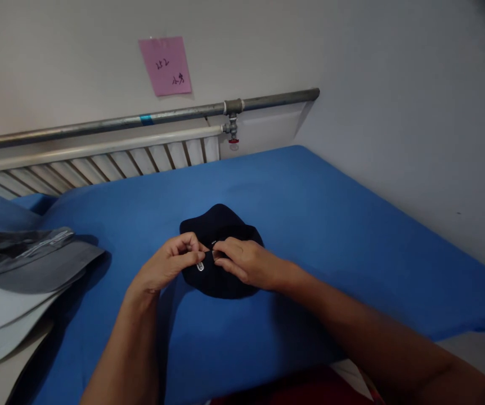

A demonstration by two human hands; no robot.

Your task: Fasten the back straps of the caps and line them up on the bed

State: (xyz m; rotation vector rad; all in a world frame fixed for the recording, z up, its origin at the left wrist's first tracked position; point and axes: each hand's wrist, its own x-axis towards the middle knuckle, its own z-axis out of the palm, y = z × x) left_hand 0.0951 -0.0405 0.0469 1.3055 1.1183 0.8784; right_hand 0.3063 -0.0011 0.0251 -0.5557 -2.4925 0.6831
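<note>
A dark baseball cap [225, 285] sits on the blue tabletop [310, 197]. The left hand [170, 260] has its grip pinched on the cap's edge, beside a small white mark [201, 266]. The right hand [246, 262] pinches the cap close by. More caps [52, 264] are piled to the left.

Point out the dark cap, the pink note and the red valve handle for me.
Dark cap [223, 285]: head view, on the fabric of its near side.
Pink note [165, 70]: head view, middle of the paper.
Red valve handle [233, 141]: head view, middle of the handle.
</note>
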